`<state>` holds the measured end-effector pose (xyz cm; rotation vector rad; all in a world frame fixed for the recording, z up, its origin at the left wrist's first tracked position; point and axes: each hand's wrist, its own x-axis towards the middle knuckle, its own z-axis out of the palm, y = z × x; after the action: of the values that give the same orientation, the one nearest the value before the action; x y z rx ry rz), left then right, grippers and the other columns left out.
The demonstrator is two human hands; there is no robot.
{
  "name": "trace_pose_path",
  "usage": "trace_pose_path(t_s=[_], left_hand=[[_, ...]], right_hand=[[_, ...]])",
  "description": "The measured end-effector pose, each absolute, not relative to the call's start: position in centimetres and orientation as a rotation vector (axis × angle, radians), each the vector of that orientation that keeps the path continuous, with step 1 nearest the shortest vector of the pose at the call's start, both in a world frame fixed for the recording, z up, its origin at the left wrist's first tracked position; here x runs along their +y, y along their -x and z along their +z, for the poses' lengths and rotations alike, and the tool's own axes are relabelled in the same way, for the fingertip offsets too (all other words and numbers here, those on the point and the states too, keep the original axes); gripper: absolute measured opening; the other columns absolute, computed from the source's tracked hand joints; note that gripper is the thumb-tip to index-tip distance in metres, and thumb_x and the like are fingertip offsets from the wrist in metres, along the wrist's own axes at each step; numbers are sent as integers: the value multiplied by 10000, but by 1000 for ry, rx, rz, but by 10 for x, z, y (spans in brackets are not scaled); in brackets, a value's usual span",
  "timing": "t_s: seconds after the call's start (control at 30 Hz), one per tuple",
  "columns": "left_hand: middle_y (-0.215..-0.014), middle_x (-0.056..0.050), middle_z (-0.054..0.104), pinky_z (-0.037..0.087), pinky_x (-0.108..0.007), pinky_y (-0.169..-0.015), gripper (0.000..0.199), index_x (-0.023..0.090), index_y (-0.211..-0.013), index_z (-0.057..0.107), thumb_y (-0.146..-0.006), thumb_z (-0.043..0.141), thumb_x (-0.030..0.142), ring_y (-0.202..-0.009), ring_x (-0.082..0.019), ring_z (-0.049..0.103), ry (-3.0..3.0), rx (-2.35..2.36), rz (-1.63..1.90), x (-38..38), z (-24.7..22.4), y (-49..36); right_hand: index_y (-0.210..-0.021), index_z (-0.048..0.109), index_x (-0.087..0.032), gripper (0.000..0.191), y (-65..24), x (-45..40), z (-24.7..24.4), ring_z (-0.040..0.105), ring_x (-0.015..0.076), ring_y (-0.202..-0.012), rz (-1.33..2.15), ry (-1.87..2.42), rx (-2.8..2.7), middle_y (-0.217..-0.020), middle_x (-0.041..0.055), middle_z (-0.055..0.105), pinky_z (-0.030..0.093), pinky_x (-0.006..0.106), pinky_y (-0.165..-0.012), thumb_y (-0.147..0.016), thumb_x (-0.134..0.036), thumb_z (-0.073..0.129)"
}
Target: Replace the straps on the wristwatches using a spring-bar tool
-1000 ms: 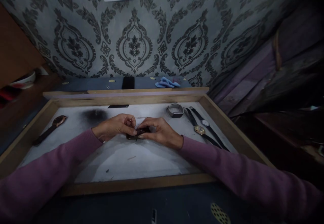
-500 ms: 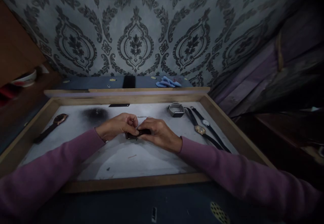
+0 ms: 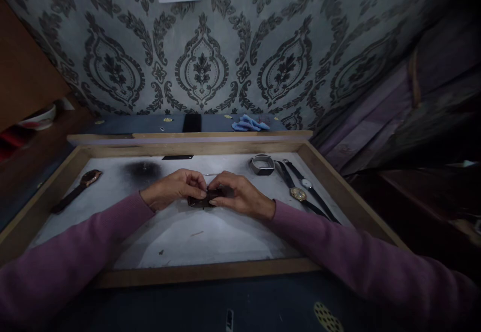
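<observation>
In the middle of the shallow wooden tray (image 3: 195, 271), both hands meet at a small dark watch (image 3: 198, 203), its details hard to make out in the dim light. My left hand (image 3: 176, 188) pinches its left part between thumb and fingers. At the right end, my right hand (image 3: 240, 194) is closed on it with thumb below and fingers above, covering much of it. Just behind the fingers lies a thin metal tool (image 3: 211, 174), partly hidden by them.
A brown-strapped watch (image 3: 90, 177) lies left. On the right are a grey-black banded watch (image 3: 262, 164), a gold-faced watch (image 3: 298, 194) and a white-faced watch (image 3: 306, 184). Behind the tray's raised rim sit a black phone-like slab (image 3: 192, 122) and a blue cloth (image 3: 250, 123).
My right hand has shifted slightly right, and its grip on the dark watch has changed a little. More of the watch's dark surface shows between the hands.
</observation>
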<state>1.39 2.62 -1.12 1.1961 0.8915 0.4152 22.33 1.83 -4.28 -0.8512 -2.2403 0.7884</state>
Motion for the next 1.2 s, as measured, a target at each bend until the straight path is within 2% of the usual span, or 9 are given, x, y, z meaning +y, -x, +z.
trace_pose_path(t_s=[0.13,0.3,0.67,0.83,0.97,1.07,1.2], left_hand=[[-566,35,593,384,-224,-535,146,139,-689,602,-634,721,201,-507,-78,502,-1207,878,417,27,-10,-13],[-549,28,605,381,-223,-532,124,142,-637,597,-593,708,174,-509,-83,508,-1239,908,402,27,-9,-14],[-567,21,614,364,-209,-543,162,133,-637,602,-581,748,175,-532,-80,513,-1228,893,456,26,-18,-15],[-563,26,587,353,-213,-521,225,136,-695,588,-676,752,288,-502,-74,481,-1244,840,456,27,-14,-12],[-690,-28,658,402,-234,-594,264,135,-809,592,-758,712,364,-626,-116,574,-1271,757,426,29,-6,-7],[-708,-37,678,424,-252,-634,297,138,-865,583,-731,751,343,-649,-129,600,-1236,744,439,29,-10,-6],[-624,7,643,420,-243,-597,365,155,-845,546,-662,813,325,-595,-127,606,-1120,785,509,29,-22,-10]], right_hand=[[-882,679,-177,141,-223,17,-42,615,177,-823,833,804,-2212,-841,44,691,484,314,-744,-779,-251,740],[-903,699,-187,165,-220,14,-46,607,176,-819,880,763,-2151,-829,42,704,492,318,-739,-769,-267,754],[-850,708,-169,136,-214,12,-47,589,174,-762,763,731,-2203,-759,37,701,472,321,-727,-784,-282,742],[-862,717,-170,126,-216,11,-43,621,163,-768,884,868,-2083,-813,44,690,499,305,-714,-760,-239,746],[-854,718,-165,131,-218,13,-42,640,160,-763,967,932,-2015,-827,47,693,513,307,-718,-759,-254,737],[-844,719,-160,147,-219,14,-43,650,165,-754,1025,942,-1975,-828,51,700,518,300,-690,-761,-280,732],[-827,728,-166,164,-218,13,-44,648,164,-758,1073,936,-1932,-838,53,695,526,307,-706,-720,-286,758]])
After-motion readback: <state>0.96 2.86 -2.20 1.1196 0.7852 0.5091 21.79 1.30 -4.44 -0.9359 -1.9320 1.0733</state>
